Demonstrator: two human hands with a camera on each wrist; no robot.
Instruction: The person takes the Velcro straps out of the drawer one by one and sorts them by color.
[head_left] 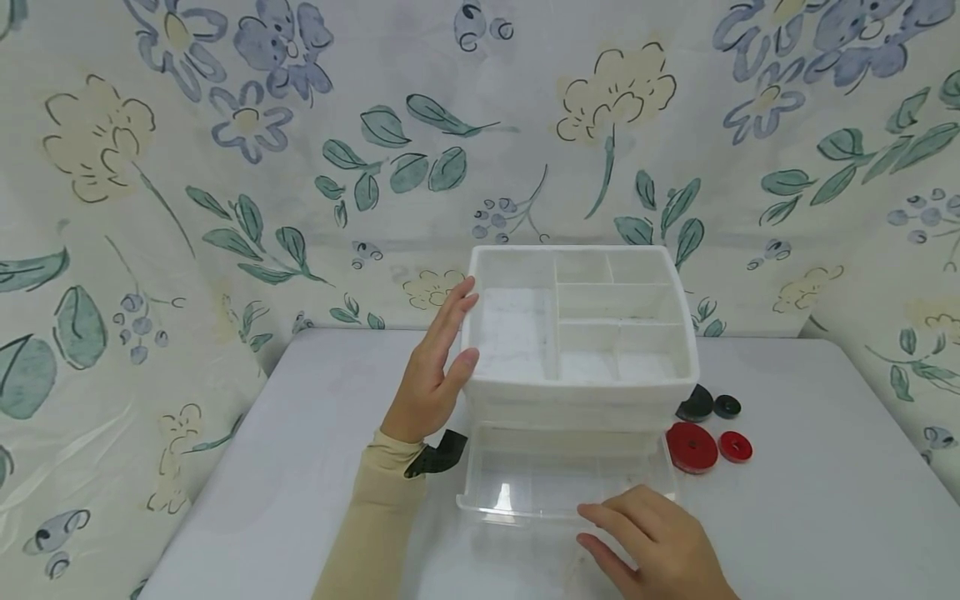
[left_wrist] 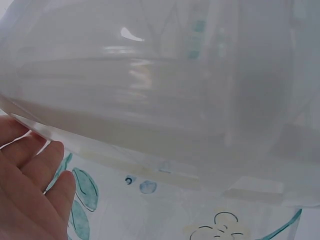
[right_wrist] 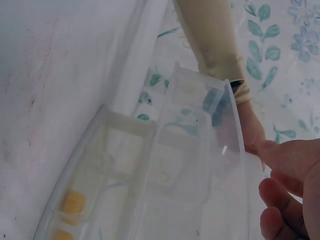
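A white desktop organizer (head_left: 585,387) with a compartmented top stands on the table, its clear drawer (head_left: 536,479) pulled out at the front. Against the organizer's left side rests my left hand (head_left: 431,379), fingers straight. In the left wrist view, the left fingertips (left_wrist: 57,150) lie at the lower edge of a translucent wall. My right hand (head_left: 660,542) is at the drawer's front edge, index fingertip right by the rim and thumb apart from it. From the right wrist, the loosely bent right fingers (right_wrist: 275,195) appear beside the drawer's clear wall (right_wrist: 242,145).
Right of the organizer lie a large red disc (head_left: 692,447), a small red disc (head_left: 735,447), a black part-round piece (head_left: 696,404) and a small black disc (head_left: 727,407). Yellow-orange spots (right_wrist: 74,204) show in the right wrist view. Floral cloth (head_left: 525,167) hangs behind the white table (head_left: 315,408).
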